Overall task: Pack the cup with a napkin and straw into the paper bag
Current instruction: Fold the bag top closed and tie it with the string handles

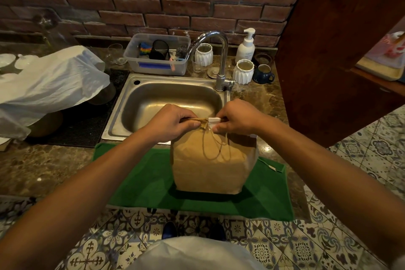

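The paper bag (210, 164) stands upright directly below both grips, its folded top edge running left-right, pinched by the left hand (173, 121) and right hand (236, 117), the latter also pinching a white napkin (214, 120).

There is one camera, worn on the person's head. It looks forward and down, close above the left hand (173, 119) and right hand (237, 117), toward the counter (43, 169) below them.

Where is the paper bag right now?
In the head view, the paper bag stands upright on the green towel, just in front of the sink, with both hands pinching its top.
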`<action>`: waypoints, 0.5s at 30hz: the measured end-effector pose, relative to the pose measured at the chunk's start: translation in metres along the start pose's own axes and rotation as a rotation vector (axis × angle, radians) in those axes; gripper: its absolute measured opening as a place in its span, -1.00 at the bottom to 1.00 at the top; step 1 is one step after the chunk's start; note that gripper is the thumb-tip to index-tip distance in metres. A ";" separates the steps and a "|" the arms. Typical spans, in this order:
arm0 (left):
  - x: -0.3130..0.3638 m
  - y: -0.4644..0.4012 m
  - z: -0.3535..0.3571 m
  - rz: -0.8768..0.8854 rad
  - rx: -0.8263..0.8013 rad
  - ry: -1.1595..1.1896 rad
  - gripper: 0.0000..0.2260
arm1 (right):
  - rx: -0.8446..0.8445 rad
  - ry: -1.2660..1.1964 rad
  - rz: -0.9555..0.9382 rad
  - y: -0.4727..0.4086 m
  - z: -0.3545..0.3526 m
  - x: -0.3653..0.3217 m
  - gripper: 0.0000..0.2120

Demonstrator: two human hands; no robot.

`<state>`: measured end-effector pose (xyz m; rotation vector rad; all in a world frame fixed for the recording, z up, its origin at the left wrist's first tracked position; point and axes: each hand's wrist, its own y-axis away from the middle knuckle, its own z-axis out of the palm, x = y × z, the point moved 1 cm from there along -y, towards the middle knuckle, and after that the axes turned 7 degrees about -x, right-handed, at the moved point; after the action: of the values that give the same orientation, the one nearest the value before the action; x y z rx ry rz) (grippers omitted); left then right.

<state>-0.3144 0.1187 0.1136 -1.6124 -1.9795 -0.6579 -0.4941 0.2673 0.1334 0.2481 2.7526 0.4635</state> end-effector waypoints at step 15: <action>-0.015 0.015 -0.003 -0.106 0.015 0.109 -0.88 | 0.006 -0.447 0.040 0.038 0.006 0.047 -0.86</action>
<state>-0.2966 0.1084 0.1071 -1.4393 -1.9958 -0.7525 -0.5307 0.3154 0.1270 0.3611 2.3163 0.3588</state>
